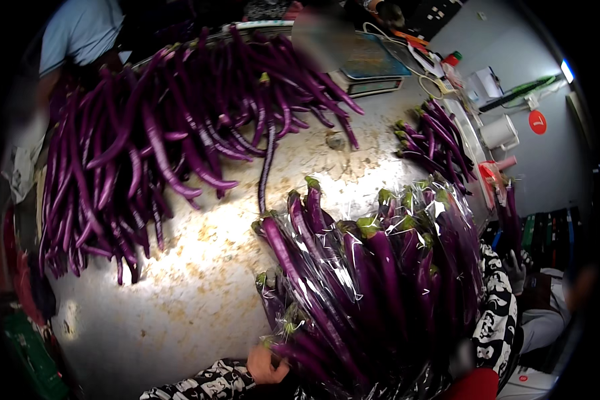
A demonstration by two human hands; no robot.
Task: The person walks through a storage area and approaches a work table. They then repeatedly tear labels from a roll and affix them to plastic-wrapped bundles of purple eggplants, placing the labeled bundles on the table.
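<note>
Long purple eggplants point(383, 267) with green caps lie bundled under clear plastic wrapping point(327, 257), close in front of me. At the bundle's lower left, my left hand point(268, 365) has its fingers curled in against the wrapped eggplants, and its fingertips are partly hidden. My right forearm, in a black-and-white patterned sleeve point(495, 317), runs along the bundle's right side. The right hand itself is hidden behind the eggplants. One long thin eggplant point(267, 163) stretches between the bundle and the far pile.
A large heap of loose eggplants point(133, 147) covers the table's far left. A smaller pile point(437, 140) sits at the right, near a white mug point(500, 133). A flat-topped scale point(373, 60) stands at the back. Another person's gloved hand point(515, 270) is at the right; a person in light blue point(83, 37) stands far left.
</note>
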